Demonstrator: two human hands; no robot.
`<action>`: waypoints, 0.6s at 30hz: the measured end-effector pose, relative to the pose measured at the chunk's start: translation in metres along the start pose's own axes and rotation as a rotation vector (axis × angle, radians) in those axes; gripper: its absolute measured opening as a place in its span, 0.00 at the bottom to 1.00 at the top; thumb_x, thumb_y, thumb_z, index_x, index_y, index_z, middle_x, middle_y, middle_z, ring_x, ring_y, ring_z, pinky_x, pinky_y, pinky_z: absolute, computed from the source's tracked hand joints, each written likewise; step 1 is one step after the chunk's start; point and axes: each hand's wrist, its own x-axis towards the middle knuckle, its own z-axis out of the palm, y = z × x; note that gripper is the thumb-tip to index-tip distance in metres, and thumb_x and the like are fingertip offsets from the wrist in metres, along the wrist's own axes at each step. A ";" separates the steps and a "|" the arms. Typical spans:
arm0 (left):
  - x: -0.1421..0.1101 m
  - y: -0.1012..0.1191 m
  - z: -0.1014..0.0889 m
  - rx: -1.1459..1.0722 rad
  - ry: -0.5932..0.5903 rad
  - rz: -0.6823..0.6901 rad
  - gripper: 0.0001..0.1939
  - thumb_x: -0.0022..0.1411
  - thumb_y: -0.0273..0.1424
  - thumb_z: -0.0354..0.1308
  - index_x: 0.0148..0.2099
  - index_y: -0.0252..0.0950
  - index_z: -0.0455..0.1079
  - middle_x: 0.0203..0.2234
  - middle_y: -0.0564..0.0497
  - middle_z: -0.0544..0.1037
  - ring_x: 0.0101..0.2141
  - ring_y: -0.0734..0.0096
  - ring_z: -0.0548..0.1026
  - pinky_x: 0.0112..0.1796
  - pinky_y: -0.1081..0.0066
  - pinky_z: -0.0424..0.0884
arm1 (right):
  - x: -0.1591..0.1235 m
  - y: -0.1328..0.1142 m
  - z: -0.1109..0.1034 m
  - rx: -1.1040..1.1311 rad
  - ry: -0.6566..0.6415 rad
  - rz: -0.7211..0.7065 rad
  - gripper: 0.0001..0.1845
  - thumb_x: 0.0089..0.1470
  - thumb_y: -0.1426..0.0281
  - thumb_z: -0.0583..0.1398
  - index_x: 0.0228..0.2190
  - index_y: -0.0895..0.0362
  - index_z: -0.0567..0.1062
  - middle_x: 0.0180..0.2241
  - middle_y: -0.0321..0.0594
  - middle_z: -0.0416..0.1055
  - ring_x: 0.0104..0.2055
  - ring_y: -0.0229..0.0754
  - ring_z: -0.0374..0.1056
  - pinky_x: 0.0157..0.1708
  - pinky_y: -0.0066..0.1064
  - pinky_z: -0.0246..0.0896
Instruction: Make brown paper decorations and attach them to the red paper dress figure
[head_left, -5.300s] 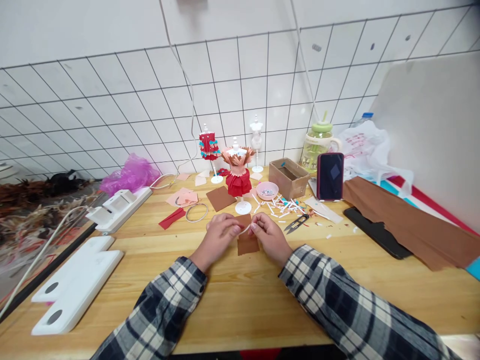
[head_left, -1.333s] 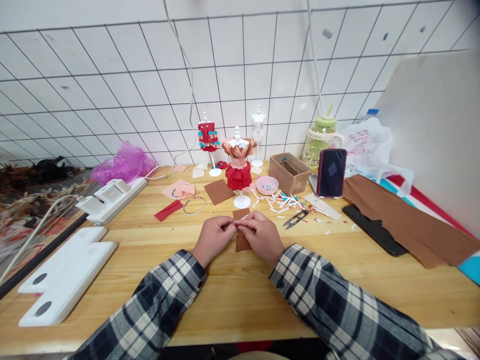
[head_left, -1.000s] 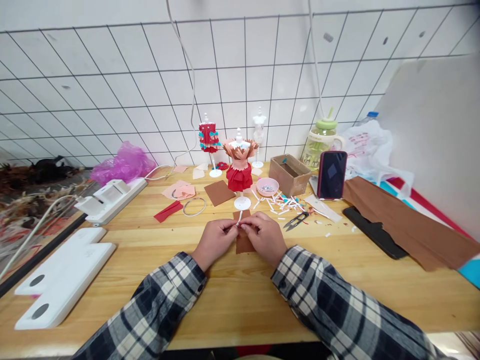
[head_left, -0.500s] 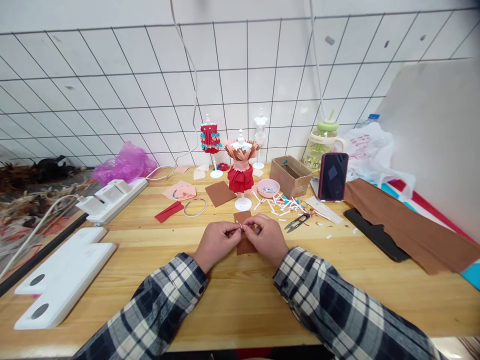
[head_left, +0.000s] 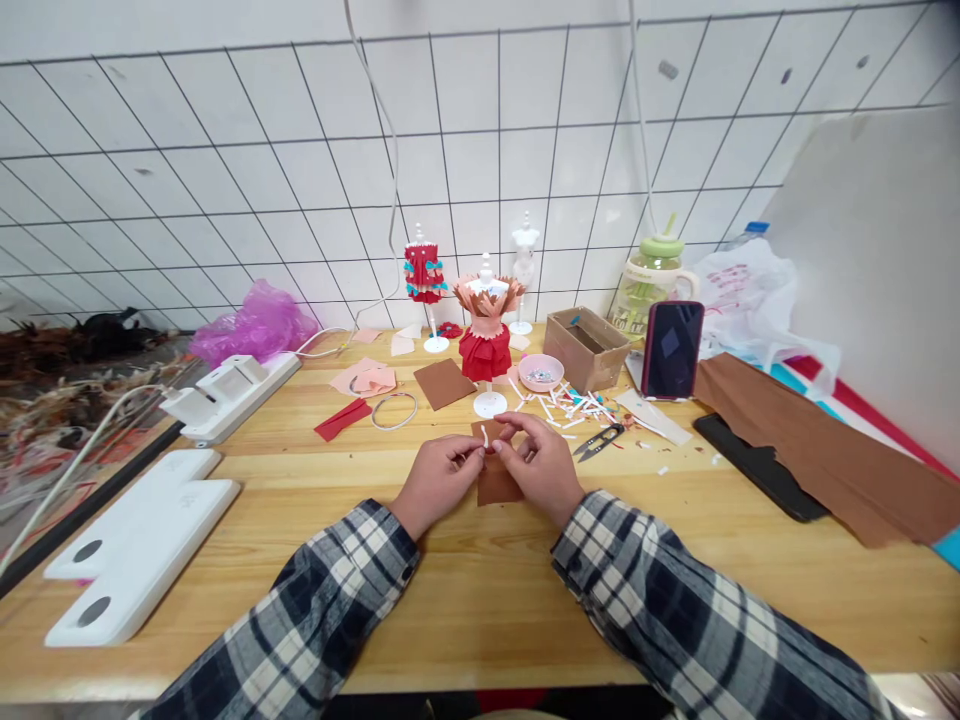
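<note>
Between the fingertips of my left hand [head_left: 442, 478], a small white strip [head_left: 484, 437] is pinched and sticks up, slightly curved. My right hand [head_left: 541, 468] is close beside it, thumb apart from the curved fingers and its tip near the strip. Under both hands lies a small brown crepe-paper sheet [head_left: 496, 488], partly covered by them. Just beyond stands a mini dress form [head_left: 486, 345] with a red skirt, pink waist and pink-brown ruffled collar. Thread snips [head_left: 598, 441] rest to the right of my right hand, near scattered white strips [head_left: 570, 408].
A pink bowl [head_left: 541, 373] and a cardboard box [head_left: 587, 348] sit behind the strips. Another dress form [head_left: 424, 275] wears red. A phone [head_left: 673, 350] stands at right, near brown paper [head_left: 817, 440]. A power strip [head_left: 238, 398] and white boards [head_left: 146, 560] lie left.
My right thumb and fingers have parted, and the white strip now shows upright in my left fingertips. The view has shifted slightly.
</note>
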 end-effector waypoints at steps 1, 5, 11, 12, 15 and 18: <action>0.000 0.000 0.000 0.007 0.002 0.005 0.12 0.60 0.30 0.50 0.29 0.35 0.74 0.24 0.52 0.78 0.27 0.72 0.74 0.32 0.75 0.66 | 0.000 0.000 0.000 -0.006 -0.002 -0.011 0.13 0.51 0.67 0.60 0.40 0.54 0.75 0.33 0.37 0.73 0.20 0.33 0.59 0.23 0.28 0.60; -0.001 -0.001 0.001 0.053 -0.005 0.041 0.12 0.61 0.30 0.51 0.31 0.36 0.75 0.25 0.52 0.79 0.28 0.72 0.73 0.32 0.75 0.66 | 0.000 0.000 0.001 -0.063 -0.060 -0.065 0.04 0.51 0.69 0.61 0.30 0.55 0.76 0.30 0.37 0.72 0.26 0.36 0.63 0.27 0.29 0.60; -0.002 -0.003 0.002 0.071 -0.013 0.061 0.11 0.60 0.28 0.51 0.32 0.36 0.75 0.25 0.53 0.79 0.27 0.72 0.73 0.32 0.74 0.65 | 0.000 0.003 0.005 -0.072 -0.096 -0.018 0.03 0.52 0.70 0.59 0.29 0.55 0.73 0.30 0.37 0.71 0.27 0.37 0.63 0.28 0.28 0.59; -0.002 -0.003 0.002 0.063 -0.012 0.060 0.11 0.60 0.28 0.52 0.32 0.37 0.75 0.25 0.53 0.79 0.27 0.72 0.74 0.32 0.74 0.66 | 0.000 0.003 0.005 -0.057 -0.099 -0.001 0.04 0.53 0.70 0.58 0.29 0.56 0.73 0.30 0.36 0.71 0.26 0.36 0.63 0.27 0.28 0.58; -0.002 -0.001 0.000 0.014 -0.012 0.073 0.11 0.58 0.26 0.52 0.33 0.37 0.76 0.27 0.53 0.80 0.29 0.72 0.75 0.34 0.74 0.67 | 0.001 0.003 0.006 -0.010 -0.104 0.042 0.05 0.53 0.69 0.57 0.29 0.56 0.72 0.28 0.35 0.70 0.24 0.35 0.61 0.26 0.28 0.57; -0.003 0.001 -0.002 -0.057 -0.034 0.114 0.11 0.58 0.26 0.51 0.36 0.36 0.76 0.29 0.51 0.80 0.31 0.71 0.76 0.36 0.74 0.68 | 0.001 0.002 0.005 0.026 -0.121 0.066 0.05 0.53 0.69 0.57 0.29 0.56 0.72 0.27 0.34 0.69 0.22 0.34 0.58 0.25 0.27 0.55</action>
